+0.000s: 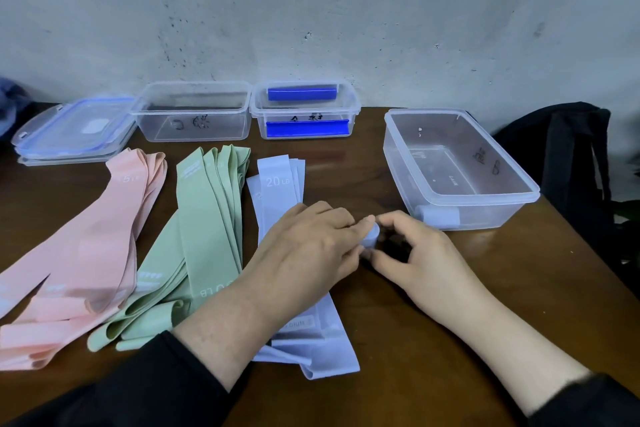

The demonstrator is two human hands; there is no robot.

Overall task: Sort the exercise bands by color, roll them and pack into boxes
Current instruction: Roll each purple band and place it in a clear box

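Already sorted; your left hand (311, 246) and right hand (420, 253) pinch one blue roll (372, 238); one roll boxed (440, 216), three piles remain.

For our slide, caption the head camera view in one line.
Both hands, left and right, roll a blue band beside sorted pink, green and blue piles.

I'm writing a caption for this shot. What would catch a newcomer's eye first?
Three fanned piles of bands lie side by side on the table: pink bands on the left, green bands in the middle, pale blue bands beside them. In front, the left hand and right hand pinch a small blue roll near a clear box.
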